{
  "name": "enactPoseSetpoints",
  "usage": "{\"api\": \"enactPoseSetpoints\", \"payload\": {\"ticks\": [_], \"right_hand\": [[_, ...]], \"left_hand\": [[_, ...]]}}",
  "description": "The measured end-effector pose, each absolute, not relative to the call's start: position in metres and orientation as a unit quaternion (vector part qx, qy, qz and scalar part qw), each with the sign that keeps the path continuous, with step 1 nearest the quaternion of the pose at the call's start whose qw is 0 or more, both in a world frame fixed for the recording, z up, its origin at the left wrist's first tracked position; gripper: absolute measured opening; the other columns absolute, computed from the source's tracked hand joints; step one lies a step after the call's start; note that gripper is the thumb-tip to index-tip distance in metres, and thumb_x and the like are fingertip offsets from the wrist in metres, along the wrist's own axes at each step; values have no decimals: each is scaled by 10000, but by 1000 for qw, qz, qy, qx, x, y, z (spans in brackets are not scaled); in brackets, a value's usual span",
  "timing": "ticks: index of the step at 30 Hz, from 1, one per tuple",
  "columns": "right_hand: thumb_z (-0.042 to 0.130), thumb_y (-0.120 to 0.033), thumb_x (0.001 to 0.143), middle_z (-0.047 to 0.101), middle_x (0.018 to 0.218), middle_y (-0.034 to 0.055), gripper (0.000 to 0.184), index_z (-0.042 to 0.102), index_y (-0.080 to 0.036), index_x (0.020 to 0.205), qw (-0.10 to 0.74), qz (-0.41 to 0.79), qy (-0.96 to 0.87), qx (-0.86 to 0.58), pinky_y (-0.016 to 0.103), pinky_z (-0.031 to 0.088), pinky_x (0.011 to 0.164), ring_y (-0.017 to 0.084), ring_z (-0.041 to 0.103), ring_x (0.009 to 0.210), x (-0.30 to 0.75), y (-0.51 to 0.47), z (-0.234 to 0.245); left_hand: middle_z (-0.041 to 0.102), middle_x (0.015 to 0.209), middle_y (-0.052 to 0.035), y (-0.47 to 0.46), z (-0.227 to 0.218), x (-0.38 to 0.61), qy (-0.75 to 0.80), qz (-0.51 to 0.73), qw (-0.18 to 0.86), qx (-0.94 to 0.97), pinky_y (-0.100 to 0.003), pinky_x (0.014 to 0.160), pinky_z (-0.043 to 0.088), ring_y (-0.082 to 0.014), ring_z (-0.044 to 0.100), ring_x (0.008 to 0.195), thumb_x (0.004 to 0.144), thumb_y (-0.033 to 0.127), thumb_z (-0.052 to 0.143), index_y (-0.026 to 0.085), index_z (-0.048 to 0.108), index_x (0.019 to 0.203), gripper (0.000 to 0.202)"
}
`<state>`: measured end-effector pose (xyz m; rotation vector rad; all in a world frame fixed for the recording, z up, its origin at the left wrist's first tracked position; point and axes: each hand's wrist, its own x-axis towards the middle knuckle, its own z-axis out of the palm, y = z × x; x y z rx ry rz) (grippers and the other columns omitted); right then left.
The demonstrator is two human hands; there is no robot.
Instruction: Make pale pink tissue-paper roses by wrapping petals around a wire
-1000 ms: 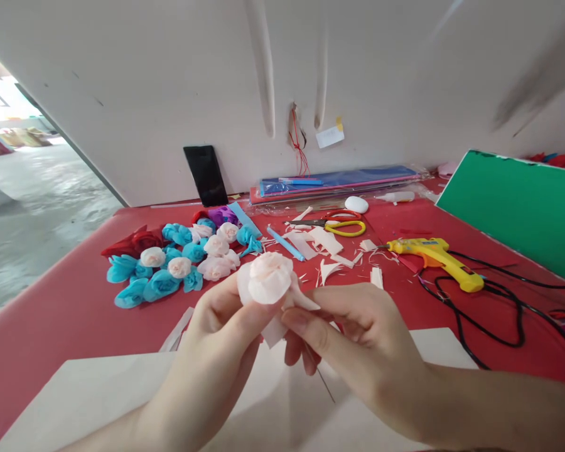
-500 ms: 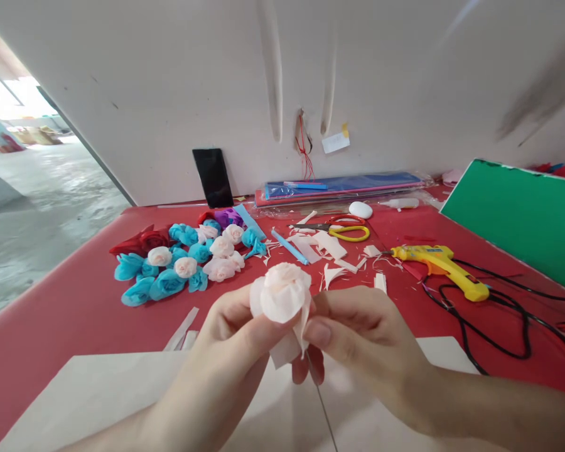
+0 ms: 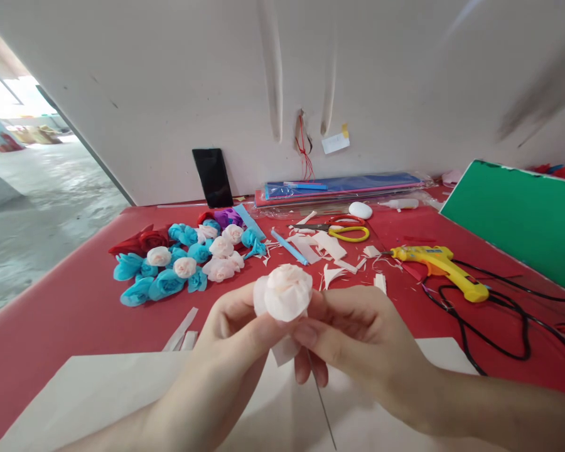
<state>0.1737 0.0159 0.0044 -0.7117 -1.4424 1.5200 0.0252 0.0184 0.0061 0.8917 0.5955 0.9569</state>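
Observation:
A pale pink paper flower [image 3: 288, 292] is held up between my two hands, its round layered head facing me. My left hand [image 3: 230, 351] is closed on its left side, thumb against the base of the petals. My right hand [image 3: 358, 351] pinches the paper at the base from the right, thumb and fingers together. A loose paper flap [image 3: 285, 350] hangs below the head. From under the fingers a thin wire stem [image 3: 324, 407] slants down to the right. A large white sheet [image 3: 108, 389] lies beneath my hands.
Finished paper flowers [image 3: 183, 257] in blue, pink and red cluster at left. Paper scraps [image 3: 329, 245], scissors [image 3: 348, 233] and a blue pen [image 3: 289, 247] lie ahead. A yellow glue gun [image 3: 445, 267] with a black cord [image 3: 480, 358] is at right, near a green board [image 3: 522, 220]. A phone [image 3: 213, 178] leans on the wall.
My right thumb has moved left, in against the flower's base. The paper edge that stuck out on the right side is now pressed in and covered.

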Motion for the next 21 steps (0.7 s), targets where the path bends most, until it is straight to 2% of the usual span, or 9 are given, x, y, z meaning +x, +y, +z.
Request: {"api": "enactPoseSetpoints", "payload": {"ticks": [4, 8, 13, 17, 21], "right_hand": [[609, -328, 874, 553, 593, -18, 252, 623, -154, 692, 432, 654, -557, -274, 180, 417, 461, 65, 500, 501, 173, 16, 6], [631, -321, 865, 575, 603, -18, 231, 618, -156, 702, 424, 680, -536, -268, 161, 433, 470, 61, 526, 516, 173, 16, 3], [624, -201, 848, 588, 604, -26, 160, 616, -162, 693, 429, 672, -535, -281, 156, 434, 463, 62, 536, 521, 172, 16, -2], [589, -165, 842, 597, 582, -34, 159, 601, -161, 684, 421, 701, -503, -281, 145, 376, 425, 43, 483, 456, 174, 20, -1], [560, -279, 887, 553, 507, -47, 283, 581, -162, 629, 424, 748, -440, -260, 152, 329, 419, 41, 425, 422, 174, 25, 3]], "left_hand": [[652, 686, 4, 17, 11, 25, 273, 427, 759, 409, -224, 555, 535, -112, 549, 522, 764, 351, 756, 214, 778, 802, 145], [596, 600, 17, 17, 14, 26, 274, 423, 763, 406, -225, 536, 519, -117, 541, 506, 744, 371, 758, 220, 779, 770, 155], [595, 605, 25, 19, 12, 27, 268, 427, 761, 409, -183, 519, 477, -101, 565, 525, 748, 325, 756, 199, 725, 601, 196], [623, 565, 17, 22, 12, 27, 274, 426, 751, 424, -230, 558, 490, -129, 584, 514, 826, 272, 645, 202, 738, 684, 184], [693, 622, -66, 26, 18, 29, 264, 432, 724, 469, -312, 624, 519, -215, 642, 614, 891, 242, 404, 170, 759, 642, 439]]}}
